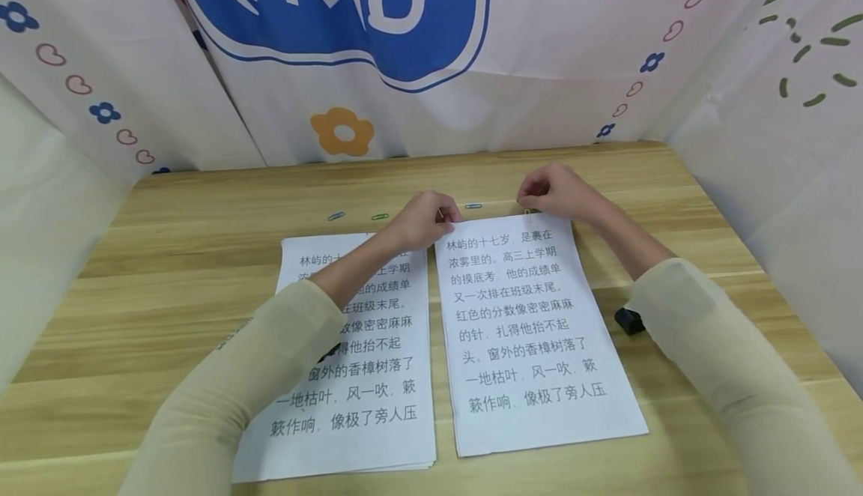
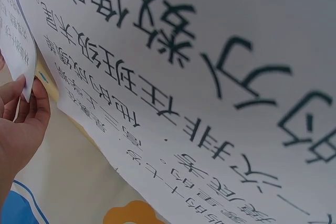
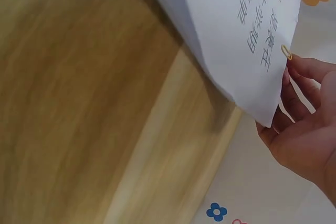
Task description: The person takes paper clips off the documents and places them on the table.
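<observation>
A stack of printed paper sheets lies on the table's right half, its far edge between both hands. My left hand pinches the far left corner of that stack; in the left wrist view the thumb lies on top of the corner. At the far edge, towards the right corner, sits a yellow paper clip, partly over the sheets. My right hand pinches the clip's outer end, with the other fingers behind the paper's edge. A second printed stack lies to the left, partly under my left forearm.
Beyond the stacks lie a green paper clip, a blue paper clip and another bluish clip. A black object rests beside the right sleeve. Another dark object shows by the left sleeve. A printed cloth hangs behind the table.
</observation>
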A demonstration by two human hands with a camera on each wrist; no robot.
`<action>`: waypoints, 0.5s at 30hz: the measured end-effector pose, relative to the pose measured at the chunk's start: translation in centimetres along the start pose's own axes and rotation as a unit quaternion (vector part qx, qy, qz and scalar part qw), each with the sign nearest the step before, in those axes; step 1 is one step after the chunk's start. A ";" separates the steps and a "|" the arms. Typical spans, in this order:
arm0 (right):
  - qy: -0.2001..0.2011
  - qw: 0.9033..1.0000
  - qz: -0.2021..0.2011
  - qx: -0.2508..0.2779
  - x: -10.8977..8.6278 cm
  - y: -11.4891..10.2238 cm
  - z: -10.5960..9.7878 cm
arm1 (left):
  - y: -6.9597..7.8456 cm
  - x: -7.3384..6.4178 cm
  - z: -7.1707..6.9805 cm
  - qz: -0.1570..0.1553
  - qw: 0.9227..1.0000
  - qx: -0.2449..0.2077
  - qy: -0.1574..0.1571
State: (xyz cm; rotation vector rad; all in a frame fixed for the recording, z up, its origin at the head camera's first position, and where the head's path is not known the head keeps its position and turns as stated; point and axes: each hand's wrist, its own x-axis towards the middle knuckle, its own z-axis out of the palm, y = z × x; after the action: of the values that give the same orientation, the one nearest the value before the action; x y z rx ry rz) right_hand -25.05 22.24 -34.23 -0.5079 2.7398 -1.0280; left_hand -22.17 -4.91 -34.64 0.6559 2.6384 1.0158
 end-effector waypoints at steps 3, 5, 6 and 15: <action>-0.003 1.000 -0.007 -0.001 -0.3 0.1 -0.2 | -0.1 0.0 0.0 -0.001 1.000 -0.002 0.000; -0.005 1.000 -0.012 -0.003 -0.4 0.2 -0.2 | -0.1 0.0 -0.1 -0.001 1.000 -0.003 0.001; -0.005 1.000 -0.015 -0.005 -0.5 0.1 -0.2 | -0.1 0.0 -0.1 -0.001 1.000 -0.004 0.001; -0.016 0.999 -0.032 -0.022 -1.0 -0.1 -0.5 | -0.2 0.0 0.0 0.000 1.000 0.000 0.003</action>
State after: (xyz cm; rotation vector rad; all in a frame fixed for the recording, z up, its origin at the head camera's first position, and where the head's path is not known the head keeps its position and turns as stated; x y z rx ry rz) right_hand -24.22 22.89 -33.77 -0.6175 2.7405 -0.9679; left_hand -22.20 -5.06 -34.79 0.6535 2.6443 1.0195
